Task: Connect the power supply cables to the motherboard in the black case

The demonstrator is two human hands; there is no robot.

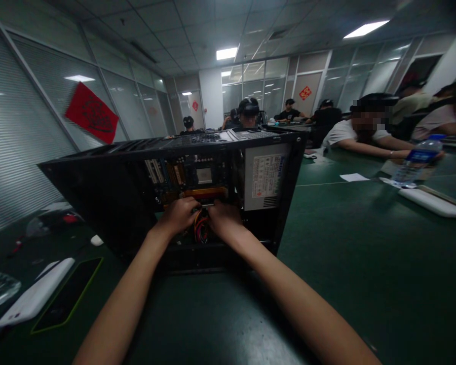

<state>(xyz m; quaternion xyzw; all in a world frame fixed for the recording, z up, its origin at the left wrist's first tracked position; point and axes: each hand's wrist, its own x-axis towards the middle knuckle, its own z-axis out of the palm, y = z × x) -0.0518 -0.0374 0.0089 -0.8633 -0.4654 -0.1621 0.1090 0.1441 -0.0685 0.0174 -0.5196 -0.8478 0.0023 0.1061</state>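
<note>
A black computer case (87, 203) stands in front of me with its side open. Inside it are a motherboard (190, 175) with a square processor socket (204, 175) and a silver power supply (266, 177) bearing a white label. Both hands reach into the case at the motherboard's lower edge, just below the orange slots (205, 193). My left hand (179, 216) has its fingers curled and closed there. My right hand (227, 219) is bent the same way beside it, its fingertips mostly hidden. Coloured cables (201, 228) hang between the hands. What the fingertips grip is too dark to make out.
On the green table (349, 263) at left lie a white power bank-like block (38, 291), a dark phone-shaped pad with a green edge (68, 294) and a clear plastic bottle (0, 286). A blue-capped bottle (418, 159) stands at right, near a seated person (365, 129).
</note>
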